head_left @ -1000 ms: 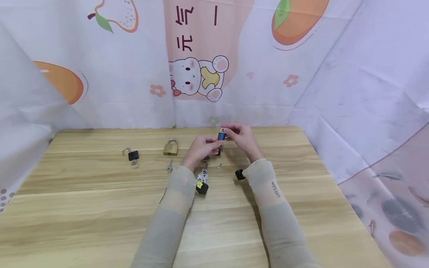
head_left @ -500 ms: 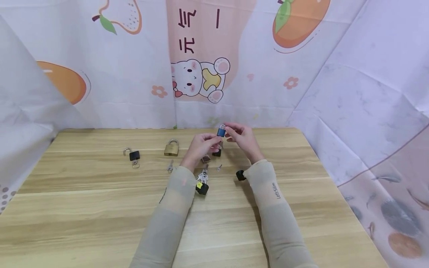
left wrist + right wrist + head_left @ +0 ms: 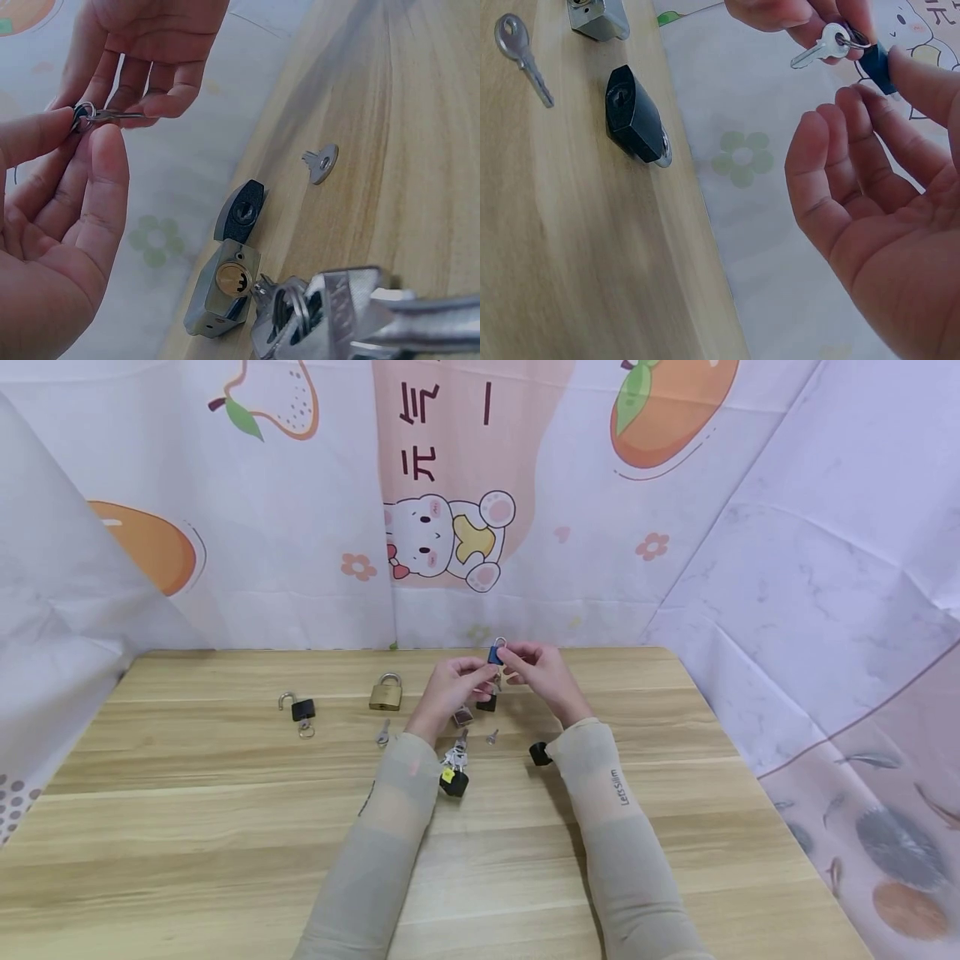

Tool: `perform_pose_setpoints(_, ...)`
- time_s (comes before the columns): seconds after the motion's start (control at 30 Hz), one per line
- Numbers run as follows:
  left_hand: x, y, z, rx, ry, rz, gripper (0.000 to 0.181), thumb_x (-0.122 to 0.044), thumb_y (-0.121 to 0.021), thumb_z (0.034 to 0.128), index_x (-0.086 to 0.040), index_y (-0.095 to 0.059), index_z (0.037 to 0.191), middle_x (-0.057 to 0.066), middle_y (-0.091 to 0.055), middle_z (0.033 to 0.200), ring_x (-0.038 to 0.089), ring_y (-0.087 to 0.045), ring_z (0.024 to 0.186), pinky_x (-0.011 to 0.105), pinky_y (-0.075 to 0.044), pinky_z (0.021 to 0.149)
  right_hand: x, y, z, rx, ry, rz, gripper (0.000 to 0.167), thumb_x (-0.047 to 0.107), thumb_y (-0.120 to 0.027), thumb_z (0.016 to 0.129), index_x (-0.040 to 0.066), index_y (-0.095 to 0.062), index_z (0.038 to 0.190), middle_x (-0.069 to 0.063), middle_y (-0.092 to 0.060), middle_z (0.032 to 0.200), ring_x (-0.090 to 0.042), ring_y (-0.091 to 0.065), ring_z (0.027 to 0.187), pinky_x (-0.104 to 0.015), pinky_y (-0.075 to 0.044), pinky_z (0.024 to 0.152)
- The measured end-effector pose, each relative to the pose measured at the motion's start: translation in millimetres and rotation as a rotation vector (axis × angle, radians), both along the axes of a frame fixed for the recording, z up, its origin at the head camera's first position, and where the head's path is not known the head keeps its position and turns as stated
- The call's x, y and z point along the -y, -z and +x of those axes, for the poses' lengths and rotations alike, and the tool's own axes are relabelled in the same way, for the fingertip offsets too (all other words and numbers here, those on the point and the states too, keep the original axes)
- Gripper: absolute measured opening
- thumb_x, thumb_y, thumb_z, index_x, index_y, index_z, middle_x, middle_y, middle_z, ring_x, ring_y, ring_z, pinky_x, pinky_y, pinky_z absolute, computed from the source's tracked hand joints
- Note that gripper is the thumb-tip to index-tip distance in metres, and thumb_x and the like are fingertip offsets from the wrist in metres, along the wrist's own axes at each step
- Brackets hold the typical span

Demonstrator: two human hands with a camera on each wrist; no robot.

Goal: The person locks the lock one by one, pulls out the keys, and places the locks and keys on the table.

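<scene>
A small blue padlock (image 3: 496,655) is held up near the table's far edge, its shackle upward. My right hand (image 3: 543,681) pinches its body between thumb and index finger, the other fingers loosely bent. From the left, my left hand (image 3: 448,693) pinches at the lower end, beside the key ring. In the right wrist view a silver key (image 3: 825,45) hangs by its ring from the blue padlock (image 3: 879,69). The left wrist view shows the same key (image 3: 124,115) edge-on, the lock mostly hidden by fingers.
On the wooden table (image 3: 225,843) lie a brass padlock (image 3: 386,696), an opened black padlock (image 3: 303,709) with keys, and a black padlock (image 3: 487,702) below the hands. Nearer are a yellow-marked black padlock (image 3: 453,782), another black padlock (image 3: 539,753) and loose keys (image 3: 492,737).
Both hands have lifted the blue padlock slightly and turned it, so its broad face shows less now. The right thumb lies further across its body. The head view has shifted a little.
</scene>
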State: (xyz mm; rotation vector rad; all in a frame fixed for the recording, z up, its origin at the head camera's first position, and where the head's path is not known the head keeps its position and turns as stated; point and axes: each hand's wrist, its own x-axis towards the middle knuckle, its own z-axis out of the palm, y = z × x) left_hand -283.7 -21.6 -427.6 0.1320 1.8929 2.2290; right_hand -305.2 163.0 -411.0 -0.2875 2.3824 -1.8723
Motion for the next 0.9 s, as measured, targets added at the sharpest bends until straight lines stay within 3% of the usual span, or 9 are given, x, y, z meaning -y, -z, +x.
perform_pose_setpoints(0.13, 0.1, 0.8, -0.5, -0.003, 0.016, -0.01, 0.021, -0.017, -0.072, 0.0969, 0.002, -0.072, 0.106, 0.013, -0.071, 0.091, 0.018, -0.066, 0.076, 0.039, -0.061, 0.081, 0.1, -1.7, -0.2, 0.002, -0.005, 0.022, 0.039, 0.03, -0.069, 0.099, -0.003, -0.069, 0.121, -0.013, -0.071, 0.108, -0.026, -0.062, 0.093, -0.04, -0.06, 0.084)
perform_pose_setpoints(0.37, 0.2, 3.5, -1.9, -0.006, 0.026, -0.016, 0.022, -0.018, -0.072, 0.097, 0.002, -0.072, 0.106, 0.011, -0.07, 0.092, 0.021, -0.067, 0.079, 0.044, -0.06, 0.084, -0.3, -2.3, -1.8, 0.024, -0.016, 0.03, 0.035, 0.021, -0.065, 0.102, -0.007, -0.067, 0.123, -0.011, -0.072, 0.108, -0.041, -0.064, 0.103, -0.049, -0.058, 0.088)
perform_pose_setpoints(0.67, -0.6, 5.1, -2.1, -0.003, 0.033, -0.034, 0.022, -0.018, -0.072, 0.0965, 0.002, -0.071, 0.105, 0.009, -0.07, 0.087, 0.02, -0.067, 0.076, 0.032, -0.062, 0.073, 0.2, -0.8, 0.7, 0.013, -0.007, 0.018, 0.036, 0.027, -0.068, 0.1, -0.003, -0.069, 0.12, -0.009, -0.072, 0.104, -0.037, -0.064, 0.097, -0.037, -0.06, 0.083)
perform_pose_setpoints(0.9, 0.0, 3.8, -0.8, -0.026, 0.033, -0.067, 0.025, -0.018, -0.073, 0.0957, 0.003, -0.072, 0.108, 0.01, -0.072, 0.09, 0.018, -0.067, 0.075, 0.038, -0.061, 0.078, 0.0, -1.1, 1.4, -0.028, 0.001, 0.013, 0.035, 0.029, -0.069, 0.099, -0.003, -0.07, 0.115, -0.01, -0.071, 0.101, -0.04, -0.062, 0.098, -0.033, -0.057, 0.085)
